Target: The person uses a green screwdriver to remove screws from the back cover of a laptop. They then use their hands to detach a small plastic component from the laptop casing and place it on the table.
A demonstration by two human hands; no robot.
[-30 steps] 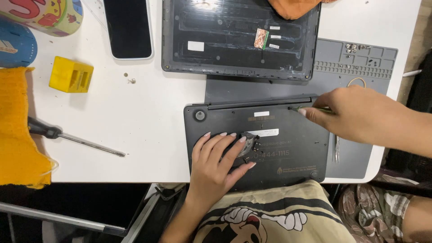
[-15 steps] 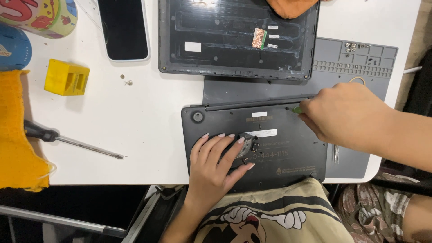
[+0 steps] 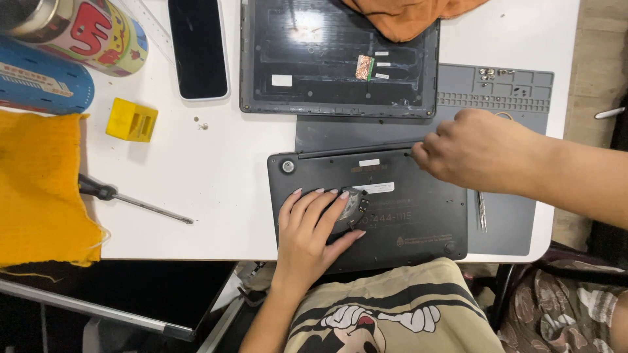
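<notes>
A dark grey laptop base (image 3: 418, 222) lies upside down at the table's near edge. My left hand (image 3: 311, 225) rests flat on it with the fingers spread, the fingertips beside a small round metal part (image 3: 353, 202). My right hand (image 3: 477, 150) reaches in from the right. Its fingers are pinched together at the laptop's rear edge, around a thin tool of which only the tip shows. Farther back lies a second dark laptop panel (image 3: 327, 72), inner side up.
A grey work mat (image 3: 510, 91) lies under the laptop, with tweezers (image 3: 481, 210) on it. A black-handled screwdriver (image 3: 131, 199), yellow block (image 3: 132, 120), phone (image 3: 197, 46), two cans (image 3: 91, 29), yellow cloth (image 3: 39, 189) and orange cloth (image 3: 405, 13) surround them.
My right hand has slid a little to the left along the laptop's rear edge. My left hand has stayed in place on the base.
</notes>
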